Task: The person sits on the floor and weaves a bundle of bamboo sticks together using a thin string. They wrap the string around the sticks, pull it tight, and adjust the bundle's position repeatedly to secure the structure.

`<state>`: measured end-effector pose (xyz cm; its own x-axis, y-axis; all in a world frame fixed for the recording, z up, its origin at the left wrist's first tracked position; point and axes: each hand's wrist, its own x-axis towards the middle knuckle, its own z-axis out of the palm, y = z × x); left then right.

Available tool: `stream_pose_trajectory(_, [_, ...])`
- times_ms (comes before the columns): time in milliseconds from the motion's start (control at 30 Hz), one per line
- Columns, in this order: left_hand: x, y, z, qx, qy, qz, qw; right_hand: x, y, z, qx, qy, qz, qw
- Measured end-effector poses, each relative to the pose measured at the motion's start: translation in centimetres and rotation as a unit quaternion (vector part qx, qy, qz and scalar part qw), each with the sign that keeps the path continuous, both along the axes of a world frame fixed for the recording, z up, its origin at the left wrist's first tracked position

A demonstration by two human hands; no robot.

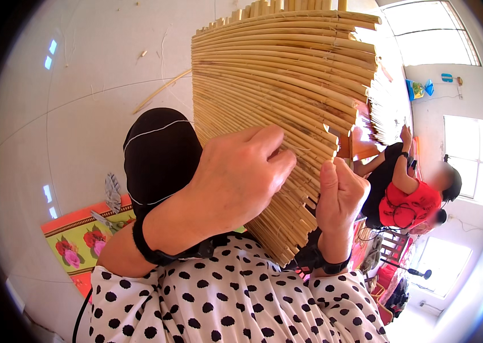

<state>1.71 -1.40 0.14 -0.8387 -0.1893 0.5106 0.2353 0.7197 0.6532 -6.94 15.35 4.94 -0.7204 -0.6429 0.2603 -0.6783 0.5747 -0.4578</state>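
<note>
Wearing white sleeves with black dots and dark wristbands, a person presses the left hand flat, fingers curled, on a curved panel of bound pale reed strips held upright close before them. Just right of it, the right hand is closed in a fist at the panel's lower edge, seemingly pinching a thin thread. Beyond lie a black-clad knee, a floral mat on the pale floor, and, far right by bright windows, another person in red.

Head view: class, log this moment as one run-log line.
left hand: flat on cane panel | right hand: pinching at panel edge | nearby: floral mat
</note>
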Motion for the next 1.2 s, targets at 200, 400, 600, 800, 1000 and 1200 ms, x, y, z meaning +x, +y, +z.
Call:
stream_pose_trajectory(200, [0.00,0.12,-0.08,-0.006,0.003,0.001,1.000,-0.05,0.11,-0.16,-0.010,0.006,0.003,1.000])
stream_pose_trajectory(400, [0.05,0.06,-0.09,-0.006,0.000,0.004,1.000,-0.04,0.01,-0.14,-0.003,0.008,0.000,1.000])
stream_pose_trajectory(600, [0.00,0.03,-0.02,-0.007,0.000,0.002,1.000,-0.10,0.19,-0.17,-0.001,0.006,0.003,1.000])
stream_pose_trajectory(800, [0.08,0.03,0.06,-0.010,-0.004,0.000,1.000,-0.02,0.01,-0.07,-0.003,0.010,0.008,1.000])
stream_pose_trajectory(1000, [0.15,-0.06,0.49,-0.012,-0.015,-0.006,1.000,0.22,-0.10,0.13,0.002,0.000,0.000,1.000])
stream_pose_trajectory(1200, [0.26,-0.05,0.12,-0.012,-0.003,0.000,1.000,0.30,-0.14,0.17,0.008,0.005,0.005,1.000])
